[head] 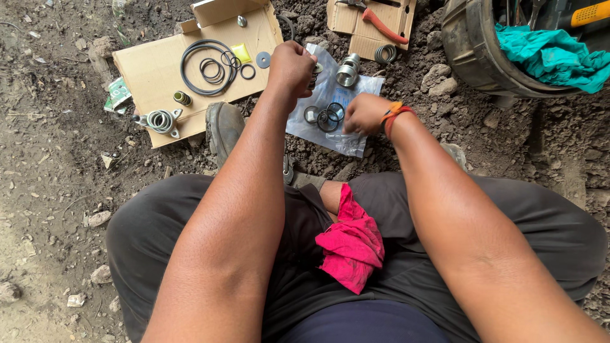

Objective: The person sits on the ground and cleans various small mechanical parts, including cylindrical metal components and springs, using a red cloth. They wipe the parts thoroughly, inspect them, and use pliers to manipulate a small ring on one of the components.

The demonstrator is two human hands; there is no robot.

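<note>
My left hand (pixel 291 67) is closed around a small dark metal part that shows just at its right side, held above the edge of a clear plastic sheet (pixel 365 86). My right hand (pixel 364 114) reaches down onto the sheet, its fingers hidden, touching several small black rings (pixel 327 116). A shiny metal cylinder (pixel 347 71) lies on the sheet between the two hands. An orange band wraps my right wrist.
A flattened cardboard piece (pixel 152 67) at the left bears black O-rings (pixel 207 65), a yellow piece and metal fittings. Another cardboard piece (pixel 356 25) holds red-handled pliers (pixel 384 25). A black tub (pixel 473 54) with teal cloth stands upper right. A pink rag (pixel 351 244) lies on my lap.
</note>
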